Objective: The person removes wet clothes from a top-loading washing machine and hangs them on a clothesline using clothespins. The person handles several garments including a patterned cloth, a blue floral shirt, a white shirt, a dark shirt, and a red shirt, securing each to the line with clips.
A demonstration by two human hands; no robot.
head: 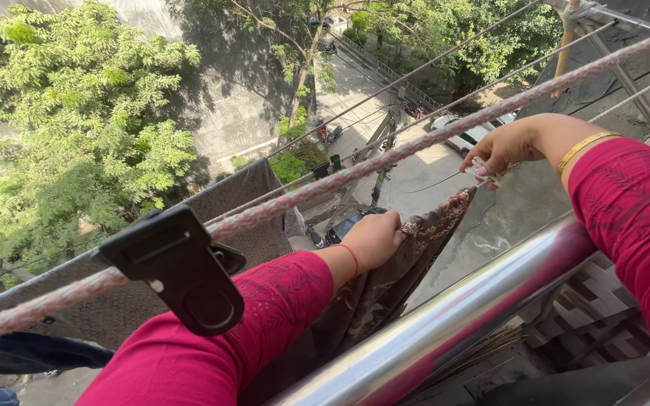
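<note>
My left hand [374,239] grips the top edge of a dark brown patterned cloth [415,248] that hangs from a washing line beyond the railing. My right hand [499,150] reaches further out and pinches a small pale clothes peg [484,174] at the cloth's far corner. Both arms wear pink sleeves; a gold bangle sits on the right wrist and a red thread on the left. A thick pink-and-white braided rope [385,159] runs diagonally across the view above both hands.
A large black clothes peg [178,267] is clipped on the braided rope at the left. A grey textured cloth [144,301] hangs on a line behind it. A shiny steel railing [445,323] crosses below my arms. Trees, a street and parked vehicles lie far below.
</note>
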